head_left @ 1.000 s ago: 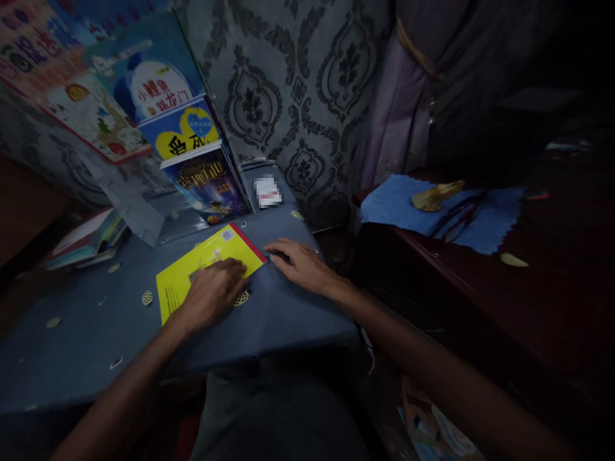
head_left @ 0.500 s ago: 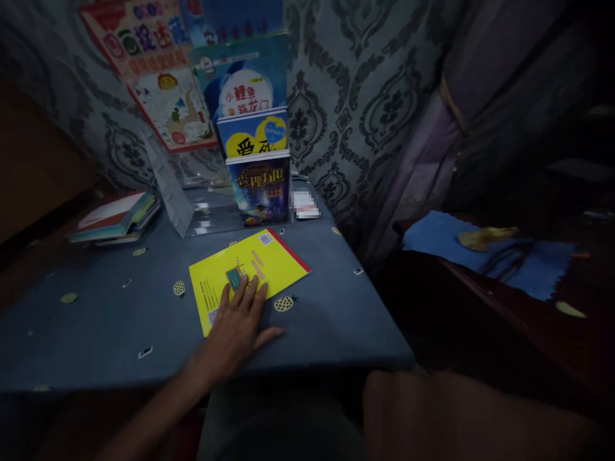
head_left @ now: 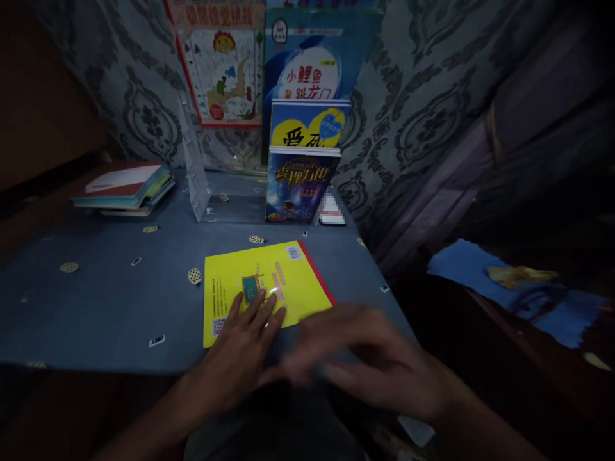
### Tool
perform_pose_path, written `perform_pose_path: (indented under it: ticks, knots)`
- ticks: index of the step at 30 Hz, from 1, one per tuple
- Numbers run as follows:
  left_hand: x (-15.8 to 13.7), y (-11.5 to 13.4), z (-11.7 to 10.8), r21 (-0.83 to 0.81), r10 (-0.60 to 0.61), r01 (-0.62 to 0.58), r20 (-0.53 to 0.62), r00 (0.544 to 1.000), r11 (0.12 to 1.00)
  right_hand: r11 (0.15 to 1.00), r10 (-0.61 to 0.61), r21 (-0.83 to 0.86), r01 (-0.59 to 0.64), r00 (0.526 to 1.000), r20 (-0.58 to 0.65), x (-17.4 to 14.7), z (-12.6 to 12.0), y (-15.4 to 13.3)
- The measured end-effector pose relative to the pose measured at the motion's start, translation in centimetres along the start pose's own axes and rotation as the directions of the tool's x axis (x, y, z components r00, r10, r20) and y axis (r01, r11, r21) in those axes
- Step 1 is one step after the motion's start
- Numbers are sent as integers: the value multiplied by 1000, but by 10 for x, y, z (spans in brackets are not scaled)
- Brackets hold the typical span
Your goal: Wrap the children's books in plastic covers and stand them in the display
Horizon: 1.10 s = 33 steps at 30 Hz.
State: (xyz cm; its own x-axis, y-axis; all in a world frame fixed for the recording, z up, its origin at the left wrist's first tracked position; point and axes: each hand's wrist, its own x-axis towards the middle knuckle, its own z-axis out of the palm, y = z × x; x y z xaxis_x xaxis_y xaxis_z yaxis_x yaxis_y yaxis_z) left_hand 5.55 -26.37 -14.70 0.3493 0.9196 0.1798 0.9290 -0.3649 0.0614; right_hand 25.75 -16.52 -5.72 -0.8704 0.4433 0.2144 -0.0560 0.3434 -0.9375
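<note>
A yellow book (head_left: 307, 272) with a red spine lies flat near the table's front edge, its barcode side up. My left hand (head_left: 247, 336) rests on its lower part, fingers stretched out and slightly spread, a ring on one of them. Over the near edge of the table, just right of the left hand, is my right hand (head_left: 369, 362). Motion smears it; the fingers look bent, and I cannot see whether they hold anything. Its fingertips come close to the left thumb and the book's lower right corner.
A clear plastic rack (head_left: 195, 182) holds several upright books, a dark blue one (head_left: 300, 189) in front. A book stack (head_left: 125, 186) lies at the left. Beside the rack is a blurred-out white item (head_left: 332, 210). Right of the table, a blue cloth (head_left: 456, 262) lies on a dark surface.
My right hand has come up from the lower right to beside the left hand. The left hand still lies on the yellow book. The view has shifted, so the rack appears further right.
</note>
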Motion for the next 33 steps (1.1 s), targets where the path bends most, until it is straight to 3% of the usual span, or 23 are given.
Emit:
perform_pose_path:
  ticks: [2, 5, 8, 12, 15, 18, 21, 24, 28, 33]
  knots:
    - [-10, 0, -1, -13, 28, -28, 12, 1000, 1000, 976, 17, -218, -3, 998, 63, 13, 3, 18]
    - [-25, 1, 5, 51, 54, -54, -1, 999, 997, 855, 29, -518, 12, 997, 71, 24, 5, 57]
    - [-40, 4, 19, 150, 86, -74, -79, 993, 986, 780, 48, -626, 23, 994, 97, 24, 1, 84]
    - [-55, 4, 28, 155, 124, -100, -156, 980, 983, 767, 63, -642, 15, 993, 99, 22, -10, 89]
    - [-57, -2, 11, 114, 168, -147, -199, 965, 983, 793, 85, -609, -22, 994, 75, 20, -16, 84]
    - [-50, -10, -24, 34, 186, -184, -253, 949, 982, 848, 100, -529, -47, 992, 71, 17, -21, 80]
    - [-38, -18, -64, -127, 112, -145, -233, 966, 981, 931, 96, -359, -69, 994, 58, 9, -30, 77]
    - [-25, -27, -91, -223, 35, -98, -271, 962, 970, 984, 131, -114, -135, 991, -41, -2, -41, 78]
    - [-8, -45, -106, -116, -63, 26, -331, 941, 993, 981, 155, 129, -147, 987, -52, -9, -45, 78]
    - [28, -64, -121, 114, -166, 196, -229, 959, 974, 980, 140, 163, -113, 976, -165, 2, -37, 73]
